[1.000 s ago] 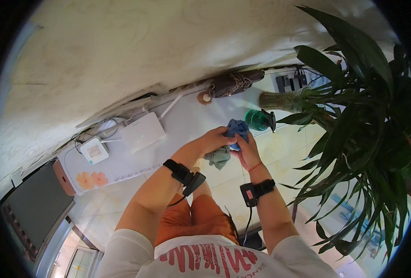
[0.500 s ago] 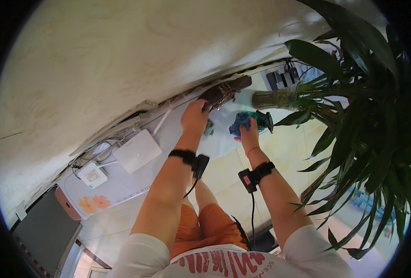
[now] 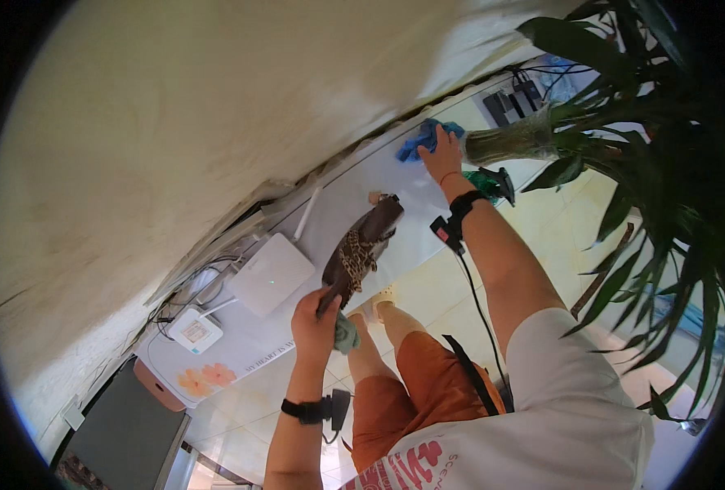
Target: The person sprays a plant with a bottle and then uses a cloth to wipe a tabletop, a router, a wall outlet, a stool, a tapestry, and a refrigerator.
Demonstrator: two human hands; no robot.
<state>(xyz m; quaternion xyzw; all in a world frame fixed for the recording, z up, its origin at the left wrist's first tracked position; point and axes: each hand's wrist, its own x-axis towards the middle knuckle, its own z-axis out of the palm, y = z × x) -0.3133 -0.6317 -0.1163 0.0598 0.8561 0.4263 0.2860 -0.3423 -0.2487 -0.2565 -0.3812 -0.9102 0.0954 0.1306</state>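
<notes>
Left hand [image 3: 317,314] grip: clenched on the near end of the leopard-print pouch [image 3: 361,249], small green cloth [image 3: 346,333] bunched under the same fingers. Half a second ago that hand only reached the pouch at the wall; now the pouch is lifted off the white tabletop [image 3: 297,343], so the surface beneath is bare. Pouch long axis runs from the hand diagonally up toward the wall, far end pointing at the blue cloth [image 3: 424,139]. Right hand [image 3: 442,155] presses flat on that cloth, fingers spread, moved further along toward the plant vase [image 3: 509,140]. White router [image 3: 271,273] sits left of the pouch.
</notes>
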